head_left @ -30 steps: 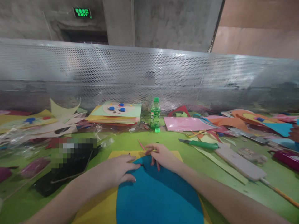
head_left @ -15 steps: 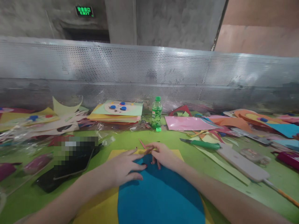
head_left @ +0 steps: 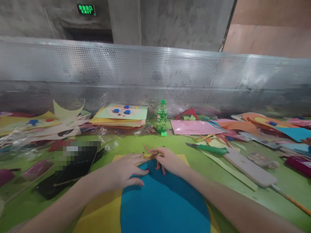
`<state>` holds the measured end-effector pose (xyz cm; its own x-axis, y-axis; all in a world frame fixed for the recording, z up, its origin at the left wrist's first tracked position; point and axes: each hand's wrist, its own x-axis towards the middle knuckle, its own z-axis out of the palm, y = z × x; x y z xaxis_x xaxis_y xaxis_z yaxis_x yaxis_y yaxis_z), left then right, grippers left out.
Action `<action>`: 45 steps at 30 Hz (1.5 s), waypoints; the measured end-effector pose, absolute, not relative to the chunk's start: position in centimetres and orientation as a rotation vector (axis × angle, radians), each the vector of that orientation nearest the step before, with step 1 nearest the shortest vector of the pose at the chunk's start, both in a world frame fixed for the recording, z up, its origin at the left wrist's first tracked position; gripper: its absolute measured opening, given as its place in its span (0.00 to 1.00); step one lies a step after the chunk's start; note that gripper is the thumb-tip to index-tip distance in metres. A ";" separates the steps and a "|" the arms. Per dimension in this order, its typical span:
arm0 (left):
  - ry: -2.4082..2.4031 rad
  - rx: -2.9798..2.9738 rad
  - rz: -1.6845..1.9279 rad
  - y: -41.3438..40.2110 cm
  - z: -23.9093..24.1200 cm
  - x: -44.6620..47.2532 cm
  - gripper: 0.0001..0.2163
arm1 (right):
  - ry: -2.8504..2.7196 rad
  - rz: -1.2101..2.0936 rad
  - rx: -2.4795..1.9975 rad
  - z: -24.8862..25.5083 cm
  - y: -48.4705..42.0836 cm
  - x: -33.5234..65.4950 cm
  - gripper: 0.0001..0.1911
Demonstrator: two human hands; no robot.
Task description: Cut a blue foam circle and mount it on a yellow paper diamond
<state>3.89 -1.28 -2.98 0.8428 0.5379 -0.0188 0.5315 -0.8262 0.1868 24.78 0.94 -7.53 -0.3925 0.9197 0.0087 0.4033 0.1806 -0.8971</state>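
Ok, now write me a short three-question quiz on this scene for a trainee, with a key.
1. True or false: the round-edged blue paper lies on top of the yellow paper.

2. Multiple choice: what stands upright in front of the perforated metal panel?
A) A desk lamp
B) A green-capped drink bottle
C) A roll of tape

3. Short answer: which of the person's hands is nearer the green-handled utility knife?

Key:
1. True.
2. B.
3. The right hand.
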 end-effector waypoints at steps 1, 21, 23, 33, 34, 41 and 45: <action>0.830 2.832 0.054 -1.4 -2.7 3.9 0.19 | -1.889 1.168 -1.242 -7.5 0.9 24.8 0.22; 0.835 2.908 -0.094 -1.1 -3.1 3.2 0.21 | -1.733 1.328 -1.080 -8.2 1.9 24.7 0.19; 0.849 2.889 -0.074 -1.0 -3.1 2.9 0.22 | -1.627 1.322 -1.060 -8.1 2.8 25.2 0.18; 1.043 2.649 -0.060 -1.3 -2.9 2.7 0.30 | -2.406 -0.139 -1.370 -7.8 7.4 31.9 0.15; 1.046 2.646 -0.061 -1.3 -2.9 2.7 0.30 | -2.473 -0.169 -1.341 -8.0 7.4 31.8 0.17; 1.033 2.682 -0.099 -1.0 -3.6 2.4 0.27 | -2.666 -0.241 -1.216 -8.8 6.7 30.5 0.27; 1.038 2.675 -0.104 -1.2 -3.5 2.4 0.27 | -2.650 -0.210 -1.180 -8.3 6.2 30.5 0.22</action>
<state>2.38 -1.19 -3.50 0.7409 0.6517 -0.1626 0.6710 -0.7070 0.2234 30.53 6.21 -8.30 -0.6483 0.7124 0.2685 0.7458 0.6652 0.0358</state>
